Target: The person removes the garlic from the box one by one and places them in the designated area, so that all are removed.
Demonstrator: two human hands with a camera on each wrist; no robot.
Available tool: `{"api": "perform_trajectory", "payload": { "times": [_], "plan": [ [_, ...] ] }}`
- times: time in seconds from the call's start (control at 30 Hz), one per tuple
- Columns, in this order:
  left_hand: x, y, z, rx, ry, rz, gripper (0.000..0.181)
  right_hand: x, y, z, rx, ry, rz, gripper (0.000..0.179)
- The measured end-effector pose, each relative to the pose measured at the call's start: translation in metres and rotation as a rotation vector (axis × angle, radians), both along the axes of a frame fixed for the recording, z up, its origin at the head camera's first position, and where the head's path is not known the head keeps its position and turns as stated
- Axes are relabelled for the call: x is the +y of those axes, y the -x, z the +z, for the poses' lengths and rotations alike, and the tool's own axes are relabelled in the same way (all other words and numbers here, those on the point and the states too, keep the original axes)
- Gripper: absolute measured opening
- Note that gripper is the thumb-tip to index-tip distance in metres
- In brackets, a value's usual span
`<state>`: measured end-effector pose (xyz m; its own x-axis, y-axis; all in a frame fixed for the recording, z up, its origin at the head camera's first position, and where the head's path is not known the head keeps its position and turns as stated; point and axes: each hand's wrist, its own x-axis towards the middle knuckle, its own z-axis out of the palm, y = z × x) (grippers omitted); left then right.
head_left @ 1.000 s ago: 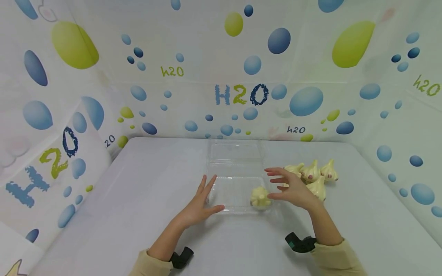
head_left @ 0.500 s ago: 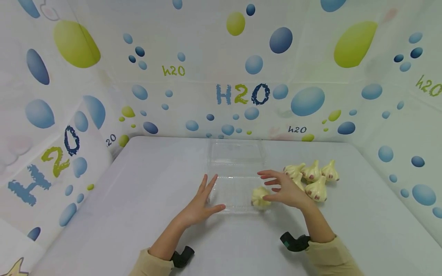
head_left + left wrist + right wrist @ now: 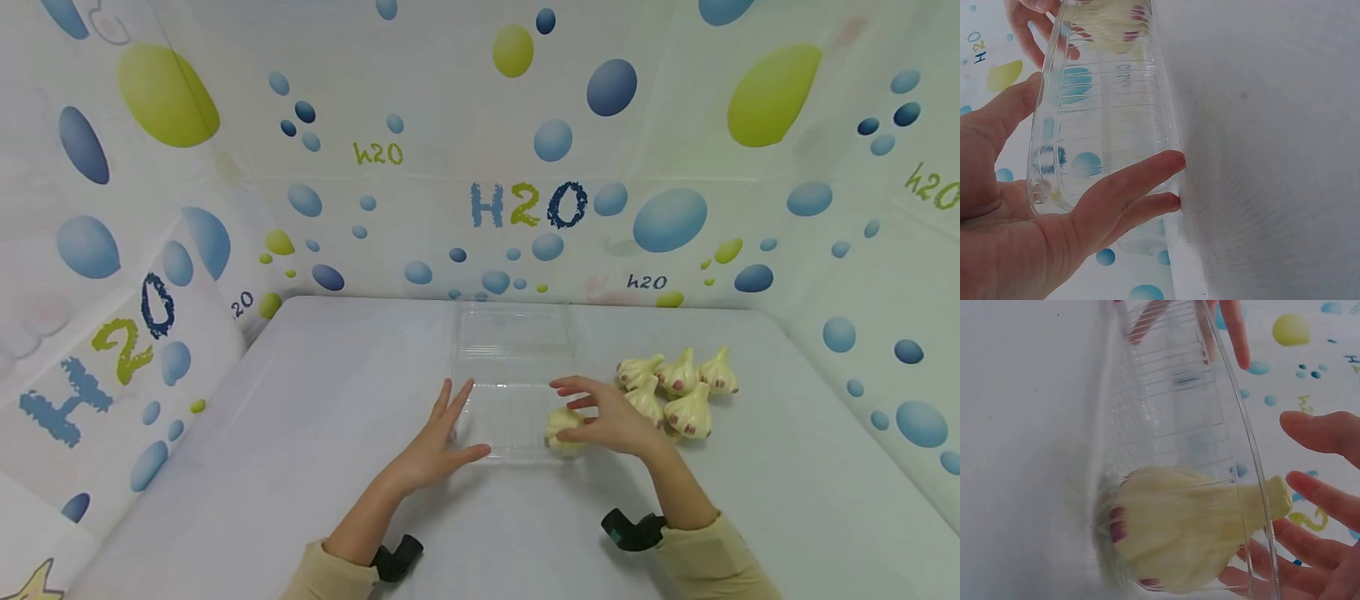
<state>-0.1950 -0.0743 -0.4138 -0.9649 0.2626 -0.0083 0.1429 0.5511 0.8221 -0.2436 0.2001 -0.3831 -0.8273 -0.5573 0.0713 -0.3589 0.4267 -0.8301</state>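
Observation:
A clear plastic clamshell container (image 3: 498,417) lies unfolded on the table, its lid (image 3: 513,329) toward the back. In the tray's front right corner stands one garlic bulb (image 3: 558,429), stem up in the right wrist view. My left hand (image 3: 431,450) rests at the tray's left side with spread, straight fingers; in the left wrist view, thumb and fingers flank the clear wall. Over the tray's right side hangs my right hand (image 3: 611,421), fingers spread and slightly bent near the garlic stem. In the right wrist view, no finger closes round the stem.
Several more garlic bulbs (image 3: 686,408) lie grouped on the white table (image 3: 352,375) to the right of the tray. A printed curtain (image 3: 420,225) with blue and green drops encloses the back and sides. Dark wrist cameras (image 3: 633,529) sit below both hands.
My right hand has shifted left, in over the tray and the garlic bulb, uncovering more of the grouped bulbs. My left hand stays at the tray's left side.

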Motion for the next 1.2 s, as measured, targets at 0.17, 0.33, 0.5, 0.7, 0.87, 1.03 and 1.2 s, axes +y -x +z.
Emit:
{"api": "perform_trajectory", "payload": {
  "times": [0.17,0.33,0.5,0.7,0.87,1.03,1.2],
  "plan": [
    [-0.001,-0.001,0.0,-0.001,-0.006,0.001,0.089,-0.004,0.001,-0.003,0.015,-0.018,-0.006,0.062],
    [-0.001,0.0,0.0,-0.001,-0.004,0.002,0.089,-0.008,0.004,-0.007,0.027,-0.036,0.023,0.062],
    [0.0,0.001,0.0,0.006,0.012,0.005,0.087,-0.011,0.006,-0.009,0.02,-0.055,0.048,0.059],
    [0.0,0.0,0.002,0.002,0.006,0.005,0.087,-0.016,0.011,-0.012,0.05,-0.109,0.063,0.054],
    [0.0,0.0,0.003,0.006,0.004,0.002,0.087,-0.021,0.016,-0.018,0.064,-0.153,0.059,0.047],
    [0.0,0.0,0.003,0.005,-0.012,-0.005,0.087,-0.025,0.019,-0.022,0.063,-0.177,0.036,0.042],
    [-0.001,0.0,0.0,0.008,-0.014,-0.007,0.088,-0.029,0.019,-0.022,0.033,-0.202,0.0,0.043]
  ]
}}
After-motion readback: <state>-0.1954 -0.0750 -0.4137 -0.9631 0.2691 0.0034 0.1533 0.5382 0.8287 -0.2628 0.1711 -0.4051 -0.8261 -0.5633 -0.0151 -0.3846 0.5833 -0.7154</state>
